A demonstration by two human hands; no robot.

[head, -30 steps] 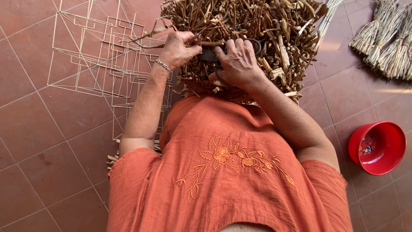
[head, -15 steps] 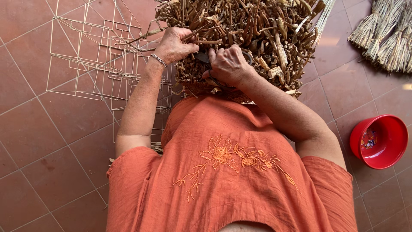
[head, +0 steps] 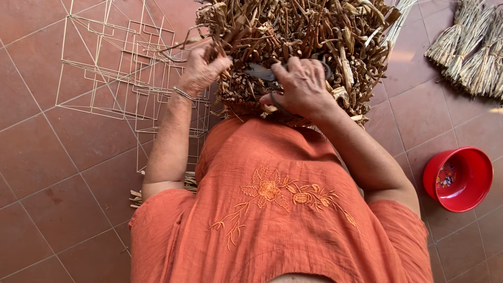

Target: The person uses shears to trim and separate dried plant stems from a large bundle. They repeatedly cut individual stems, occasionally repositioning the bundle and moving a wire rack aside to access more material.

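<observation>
A big woven piece bristling with loose brown dried stalk ends (head: 309,31) rests against my lap. My left hand (head: 201,68), a thin bracelet at its wrist, pinches a few of those stalk ends at the piece's left side. My right hand (head: 298,86) grips dark scissors (head: 262,72), their blades pointing left toward the pinched stalks. An orange embroidered top (head: 277,209) fills the lower part of the view and hides my legs.
Stacked thin wire frames (head: 120,68) lie on the terracotta tile floor (head: 42,157) at left. A red plastic bowl (head: 458,178) sits at right. Bundles of pale dried fibre (head: 471,47) lie at top right. Some stalk ends (head: 137,198) stick out by my left elbow.
Both hands have stayed at the woven piece. My right hand has shifted slightly and the scissors' blades now show more clearly between the two hands.
</observation>
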